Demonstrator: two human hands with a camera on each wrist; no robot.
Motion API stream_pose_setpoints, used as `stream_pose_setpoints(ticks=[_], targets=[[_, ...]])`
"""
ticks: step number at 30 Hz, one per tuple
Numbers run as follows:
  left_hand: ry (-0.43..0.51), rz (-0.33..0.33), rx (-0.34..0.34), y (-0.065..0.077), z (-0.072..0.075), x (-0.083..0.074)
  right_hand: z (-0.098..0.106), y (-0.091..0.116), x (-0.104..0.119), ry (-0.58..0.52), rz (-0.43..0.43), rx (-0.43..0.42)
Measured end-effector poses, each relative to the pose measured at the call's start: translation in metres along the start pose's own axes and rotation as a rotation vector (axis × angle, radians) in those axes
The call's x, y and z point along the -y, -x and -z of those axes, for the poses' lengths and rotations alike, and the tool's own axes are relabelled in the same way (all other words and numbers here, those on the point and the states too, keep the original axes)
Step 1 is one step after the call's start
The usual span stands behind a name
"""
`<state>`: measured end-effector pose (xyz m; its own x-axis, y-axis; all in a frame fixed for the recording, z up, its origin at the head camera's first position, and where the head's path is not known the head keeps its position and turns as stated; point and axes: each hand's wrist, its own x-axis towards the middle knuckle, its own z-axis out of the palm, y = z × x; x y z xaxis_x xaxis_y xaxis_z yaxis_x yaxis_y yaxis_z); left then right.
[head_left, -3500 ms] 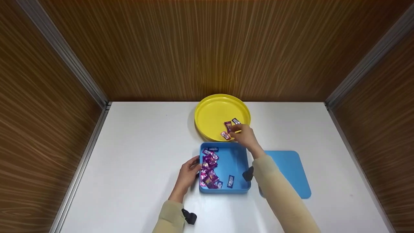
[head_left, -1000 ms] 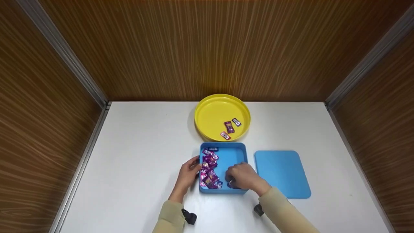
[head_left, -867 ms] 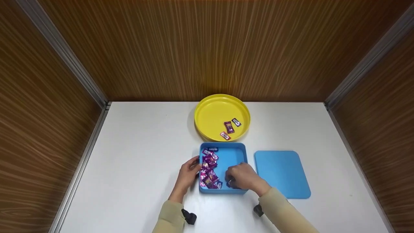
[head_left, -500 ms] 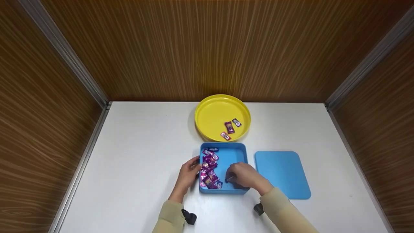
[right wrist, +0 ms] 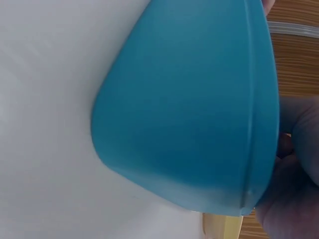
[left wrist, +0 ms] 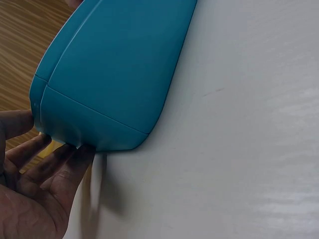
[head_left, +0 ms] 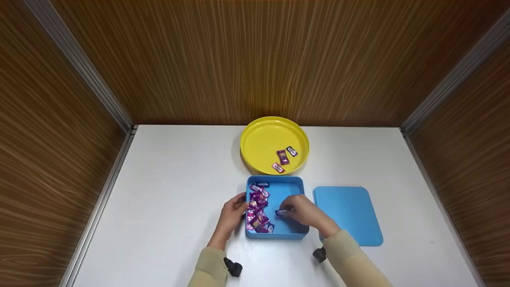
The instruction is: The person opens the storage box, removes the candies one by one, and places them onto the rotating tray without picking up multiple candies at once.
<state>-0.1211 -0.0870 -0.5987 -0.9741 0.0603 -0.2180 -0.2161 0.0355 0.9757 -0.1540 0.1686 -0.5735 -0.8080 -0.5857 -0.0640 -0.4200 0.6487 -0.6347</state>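
Observation:
My right hand [head_left: 305, 211] is inside the blue box [head_left: 277, 236], pinching a small dark-blue wrapped candy [head_left: 281, 213] above the box floor. My left hand [head_left: 231, 217] holds the box at its left wall; in the left wrist view the thumb is at the rim and the fingers [left wrist: 60, 164] lie against the outer side. Purple, pink and blue wrapped candies [head_left: 259, 217] are heaped along the box's left side. Behind the box stands a round yellow tray [head_left: 259, 147] bearing three candies, among them a purple one [head_left: 283, 157]. The box wall hides the candy in the right wrist view.
A flat blue lid [head_left: 350, 215] lies on the white table [head_left: 179, 171] to the right of the box, partly under my right forearm. Wood-grain panels [head_left: 255, 59] enclose the table at the back and both sides.
Earlier, my right hand moved from the yellow tray into the box, leaving a pink candy on the tray. Now it has lifted the dark-blue candy slightly. The left hand stays put.

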Motion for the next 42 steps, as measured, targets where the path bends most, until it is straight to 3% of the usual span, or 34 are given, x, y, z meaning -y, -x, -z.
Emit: stream_pose_setpoints(ticks=[3, 7, 16, 22, 27, 35, 42], targets=[[-0.009, 0.01, -0.014, -0.009, 0.0, 0.016, 0.004, -0.002, 0.0, -0.026, -0.029, -0.011], [-0.007, 0.015, -0.01, -0.009, 0.0, 0.015, 0.009, -0.006, -0.001, -0.074, -0.055, -0.051], [0.001, -0.012, 0.03, 0.011, 0.0, -0.019, 0.021, -0.017, -0.003, -0.167, -0.215, -0.203], [0.002, -0.021, 0.03, 0.015, 0.0, -0.024, 0.028, -0.024, -0.004, -0.212, -0.27, -0.319], [0.0, -0.009, 0.025, 0.009, 0.001, -0.018, 0.035, -0.03, -0.005, -0.21, -0.283, -0.366], [0.006, -0.001, 0.0, -0.009, 0.0, 0.015, 0.04, -0.047, -0.002, -0.199, -0.319, -0.398], [-0.007, 0.008, -0.015, -0.009, -0.001, 0.015, 0.043, -0.063, -0.001, -0.23, -0.393, -0.438]])
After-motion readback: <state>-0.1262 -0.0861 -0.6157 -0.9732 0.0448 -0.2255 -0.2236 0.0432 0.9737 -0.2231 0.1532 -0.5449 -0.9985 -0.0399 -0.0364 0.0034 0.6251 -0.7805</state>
